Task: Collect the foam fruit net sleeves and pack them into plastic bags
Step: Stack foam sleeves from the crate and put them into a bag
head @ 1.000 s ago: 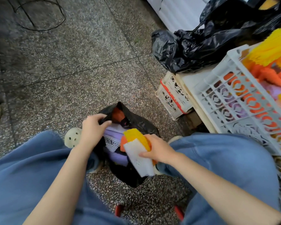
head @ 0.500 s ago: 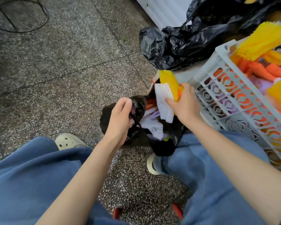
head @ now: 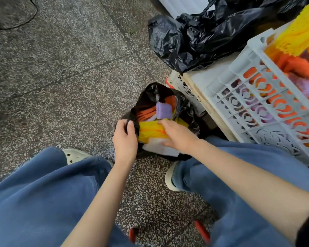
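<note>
A small black plastic bag (head: 148, 93) stands open on the floor between my knees. Inside it lie orange and purple foam sleeves (head: 163, 110). My left hand (head: 125, 138) pinches the bag's near left rim. My right hand (head: 177, 135) lies on a stack of yellow and white foam sleeves (head: 150, 130), thumb under and fingers over it, inside the bag's mouth. To the right, a white plastic crate (head: 243, 72) holds many more yellow, orange and purple sleeves (head: 296, 34).
A big crumpled black bag (head: 194, 36) lies beyond the crate on a white surface. A smaller white crate (head: 184, 84) sits under the platform edge. Grey speckled floor stretches to the left. My blue-trousered legs and pale shoes flank the bag.
My right hand has come down from beside the crate and pushed the yellow and white sleeves into the bag. The left hand has kept hold of the rim, and the bag's mouth is wider.
</note>
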The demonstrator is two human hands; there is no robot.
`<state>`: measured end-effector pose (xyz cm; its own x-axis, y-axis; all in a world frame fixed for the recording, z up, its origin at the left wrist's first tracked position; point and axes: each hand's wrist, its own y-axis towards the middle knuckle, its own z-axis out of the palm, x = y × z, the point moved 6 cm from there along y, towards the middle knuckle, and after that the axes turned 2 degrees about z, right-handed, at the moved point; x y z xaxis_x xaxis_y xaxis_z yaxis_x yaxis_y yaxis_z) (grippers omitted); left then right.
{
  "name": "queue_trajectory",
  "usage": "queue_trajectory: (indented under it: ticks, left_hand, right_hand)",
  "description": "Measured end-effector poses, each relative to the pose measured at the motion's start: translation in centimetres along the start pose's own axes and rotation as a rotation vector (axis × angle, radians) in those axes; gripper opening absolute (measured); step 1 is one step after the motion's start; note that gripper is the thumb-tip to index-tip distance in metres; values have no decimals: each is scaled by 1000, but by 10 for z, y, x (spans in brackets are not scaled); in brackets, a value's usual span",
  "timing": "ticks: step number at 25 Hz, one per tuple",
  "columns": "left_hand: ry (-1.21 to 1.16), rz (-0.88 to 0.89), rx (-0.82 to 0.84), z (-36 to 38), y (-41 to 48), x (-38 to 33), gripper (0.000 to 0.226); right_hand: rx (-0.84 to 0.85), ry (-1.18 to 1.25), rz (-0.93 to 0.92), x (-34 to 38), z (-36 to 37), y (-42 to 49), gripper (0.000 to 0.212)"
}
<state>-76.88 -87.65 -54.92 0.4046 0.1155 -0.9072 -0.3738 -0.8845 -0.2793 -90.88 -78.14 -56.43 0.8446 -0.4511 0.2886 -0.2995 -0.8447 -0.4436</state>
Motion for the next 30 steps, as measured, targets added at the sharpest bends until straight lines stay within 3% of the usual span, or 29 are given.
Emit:
queue_trajectory:
  ticks: [4, 6, 9, 14, 16, 19, 21, 25, 30]
  left_hand:
    - [-46, -3, -43, -5, 3, 3, 15]
    - [-36, 8, -57, -6, 9, 3, 14]
    - [19, 100, -101, -8, 25, 7, 21]
    - [32, 94, -140, -9, 38, 15, 34]
    - [29, 93, -101, -3, 36, 15, 27]
    - [-7, 61, -56, 2, 32, 12, 13]
    - [30, 61, -48, 4, 31, 12, 17]
    - [131, 47, 29, 7, 31, 15, 27]
    - [378, 116, 138, 12, 26, 0, 22]
  right_hand:
    - [-367, -94, 193, -4, -38, 36, 62]
    - [-436, -89, 247, -2, -40, 47, 60]
    - [-319, -170, 141, 10, -11, 61, 56]
    - [10, -177, 1, 8, 45, 62, 48]
    - [-19, -132, 109, 0, 46, 65, 43]
    - [-142, 132, 258, 1, 36, 74, 47]
    - [-128, 116, 175, 16, 40, 80, 44]
    - [165, -45, -53, 32, 65, 69, 47]
    - [-1, -25, -29, 11, 6, 28, 44]
